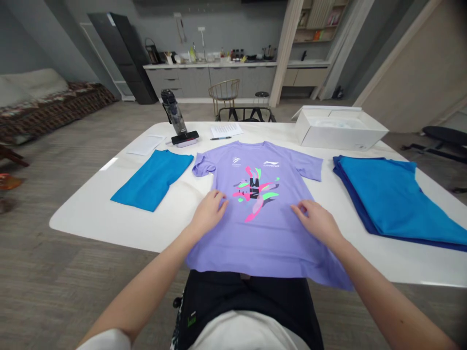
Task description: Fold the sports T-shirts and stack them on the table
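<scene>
Purple T-shirt (268, 238) lies print-up on the table (168, 228), spread mostly flat, its left-side sleeve bunched, not yet folded. The left hand (210, 210) and right hand (316, 221) curl loosely at its sides; whether either pinches cloth, I cannot tell. Leftward, a blue garment (153, 180) looks already folded; rightward, blue garments (394, 197) lie stacked.

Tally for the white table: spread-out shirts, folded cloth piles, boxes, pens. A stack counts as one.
Spread-out shirts: 1 (purple T-shirt)
Folded cloth piles: 2 (blue cloth at left, blue and navy stack at right)
Boxes: 1 (white box)
Pens: 1 (pen)
Total: 5
</scene>
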A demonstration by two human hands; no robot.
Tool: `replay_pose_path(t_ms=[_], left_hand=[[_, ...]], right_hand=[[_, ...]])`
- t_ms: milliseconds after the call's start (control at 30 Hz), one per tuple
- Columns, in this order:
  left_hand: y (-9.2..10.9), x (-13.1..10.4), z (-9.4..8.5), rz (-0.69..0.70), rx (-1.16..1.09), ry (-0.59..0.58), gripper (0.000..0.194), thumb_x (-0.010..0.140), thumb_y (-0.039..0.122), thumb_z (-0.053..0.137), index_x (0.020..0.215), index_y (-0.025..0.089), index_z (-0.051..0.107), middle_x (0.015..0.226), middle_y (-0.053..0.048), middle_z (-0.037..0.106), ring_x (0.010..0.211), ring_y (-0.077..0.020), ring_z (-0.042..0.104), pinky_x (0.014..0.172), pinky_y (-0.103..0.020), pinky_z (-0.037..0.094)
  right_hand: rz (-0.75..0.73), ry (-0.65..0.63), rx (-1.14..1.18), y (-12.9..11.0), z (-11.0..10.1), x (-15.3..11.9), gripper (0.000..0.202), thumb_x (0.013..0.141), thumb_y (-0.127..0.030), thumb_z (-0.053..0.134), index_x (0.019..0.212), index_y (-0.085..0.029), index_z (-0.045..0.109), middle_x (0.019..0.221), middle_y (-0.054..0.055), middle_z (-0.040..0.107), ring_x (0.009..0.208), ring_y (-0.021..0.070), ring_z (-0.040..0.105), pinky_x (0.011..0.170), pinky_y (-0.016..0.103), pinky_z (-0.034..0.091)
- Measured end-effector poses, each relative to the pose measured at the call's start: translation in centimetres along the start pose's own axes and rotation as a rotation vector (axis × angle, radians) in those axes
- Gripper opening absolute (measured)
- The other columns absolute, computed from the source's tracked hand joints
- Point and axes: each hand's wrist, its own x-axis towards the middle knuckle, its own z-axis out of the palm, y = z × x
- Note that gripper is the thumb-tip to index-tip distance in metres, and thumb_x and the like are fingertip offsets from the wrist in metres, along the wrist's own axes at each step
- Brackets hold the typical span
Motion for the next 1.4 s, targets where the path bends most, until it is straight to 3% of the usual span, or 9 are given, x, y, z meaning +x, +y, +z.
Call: replay_pose_path(t_ms=[167,333,500,600,700,867,1033,1167,1400], left_hand=[[-3.7,10.7,2.7,-0.033,0.088,-0.038,0.044,0.105,0.028,0.039,0.142,0.008,0.049,0.152,-0.023,0.047,0.142,-0.0289,0.048,0.117,-0.043,0.040],[-6.6,17.9,4.5,-0.278,0.246,-0.128,0.057,0.104,0.041,0.037,0.149,0.006,0.044,0.159,-0.026,0.039,0.149,-0.0349,0.038,0.121,-0.050,0.032],[-11.8,20.9,4.7,-0.618,0.340,-0.223,0.074,0.101,0.056,0.029,0.151,0.004,0.044,0.159,-0.027,0.040,0.146,-0.0414,0.041,0.118,-0.055,0.034],[-14.8,21.2,4.6,-0.694,0.340,-0.240,0.085,0.099,0.064,0.024,0.160,0.006,0.031,0.168,-0.023,0.024,0.152,-0.0414,0.030,0.122,-0.053,0.028],[-16.2,21.1,4.3,-0.695,0.338,-0.245,0.093,0.095,0.072,0.022,0.162,0.008,0.027,0.170,-0.021,0.019,0.155,-0.0409,0.024,0.125,-0.054,0.022],[-14.1,22.7,4.6,-0.467,0.419,-0.131,0.090,0.095,0.072,0.030,0.160,0.010,0.034,0.167,-0.021,0.029,0.155,-0.0415,0.024,0.126,-0.061,0.009],[-9.7,27.2,7.9,-0.193,0.230,-0.256,0.069,0.103,0.055,0.021,0.159,0.016,0.036,0.166,-0.013,0.034,0.154,-0.0310,0.029,0.125,-0.055,0.021],[-8.5,30.2,10.7,-0.227,0.185,-0.273,0.071,0.103,0.056,0.021,0.160,0.018,0.035,0.170,-0.012,0.027,0.156,-0.0319,0.024,0.126,-0.055,0.020],[-9.6,32.3,11.9,-0.267,0.178,-0.259,0.077,0.100,0.064,0.019,0.164,0.021,0.028,0.172,-0.006,0.020,0.159,-0.0286,0.017,0.129,-0.052,0.011]], right_hand=[[-0.051,0.163,0.110,0.7,2.1,9.6,0.036,0.098,-0.050,0.049,0.105,-0.020,0.068,0.113,0.014,0.067,0.112,0.0303,0.061,0.100,0.042,0.047],[0.099,0.222,0.149,1.5,3.2,18.6,0.048,0.100,-0.045,0.042,0.129,-0.012,0.062,0.135,0.020,0.062,0.131,0.0314,0.053,0.114,0.045,0.039],[0.472,-0.032,0.112,3.5,3.6,23.7,0.067,0.103,-0.059,0.021,0.150,-0.021,0.050,0.159,0.016,0.045,0.146,0.0411,0.038,0.114,0.072,0.026],[0.491,-0.153,0.051,4.9,4.0,25.2,0.075,0.099,-0.072,0.014,0.159,-0.034,0.039,0.170,0.006,0.025,0.154,0.0465,0.017,0.110,0.085,0.010],[0.495,-0.242,0.036,6.3,3.7,26.7,0.079,0.093,-0.081,0.012,0.162,-0.044,0.028,0.173,0.000,0.014,0.155,0.0479,0.007,0.106,0.089,0.007],[0.423,-0.275,-0.056,5.9,3.1,29.5,0.084,0.093,-0.082,0.019,0.160,-0.036,0.037,0.171,0.007,0.021,0.153,0.0504,0.017,0.108,0.087,0.011],[0.088,-0.156,-0.067,0.5,5.3,31.8,0.077,0.102,-0.065,0.016,0.162,-0.019,0.032,0.171,0.013,0.022,0.156,0.0326,0.021,0.122,0.063,0.020],[0.100,-0.206,-0.085,-2.3,7.3,33.2,0.077,0.101,-0.067,0.012,0.165,-0.024,0.025,0.172,0.008,0.017,0.157,0.0314,0.017,0.121,0.068,0.014],[0.090,-0.174,-0.113,-1.4,8.4,35.4,0.082,0.098,-0.074,0.010,0.166,-0.029,0.021,0.173,0.004,0.014,0.158,0.0310,0.012,0.122,0.069,0.006]])
